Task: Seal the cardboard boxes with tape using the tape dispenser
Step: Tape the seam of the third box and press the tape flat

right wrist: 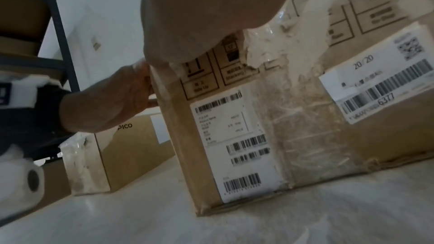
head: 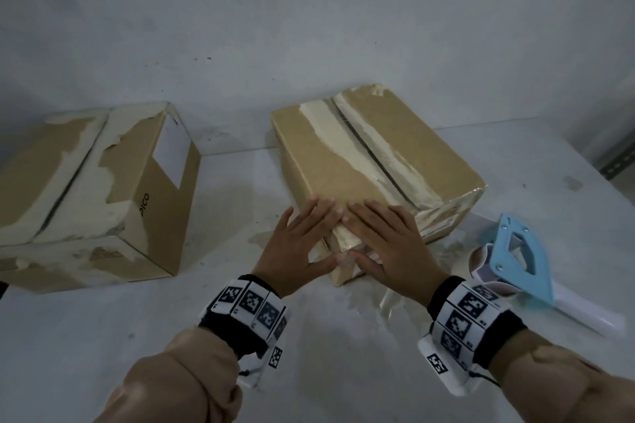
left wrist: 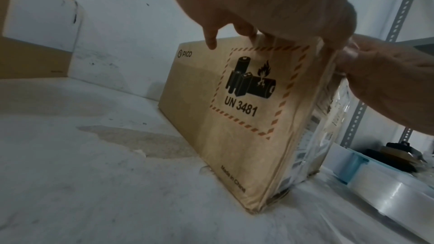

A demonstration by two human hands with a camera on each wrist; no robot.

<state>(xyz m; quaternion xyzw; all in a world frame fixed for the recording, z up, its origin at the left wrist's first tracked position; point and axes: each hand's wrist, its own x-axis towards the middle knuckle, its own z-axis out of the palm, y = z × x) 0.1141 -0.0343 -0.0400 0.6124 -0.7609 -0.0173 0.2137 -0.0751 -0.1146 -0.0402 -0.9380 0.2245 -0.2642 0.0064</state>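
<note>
Hands pressing flat on the near corner of a cardboard box.

Left hand (head: 298,240) and right hand (head: 388,244) lie side by side with fingers straight and spread, palms down on the near corner of the right box (head: 371,161), thumbs over its near edge; nothing is pinched. This box stands on the white table (head: 137,336), its top seam showing torn tape. Blue tape dispenser (head: 515,251) lies just right of it. A second box (head: 89,189) stands well apart on the left.
</note>
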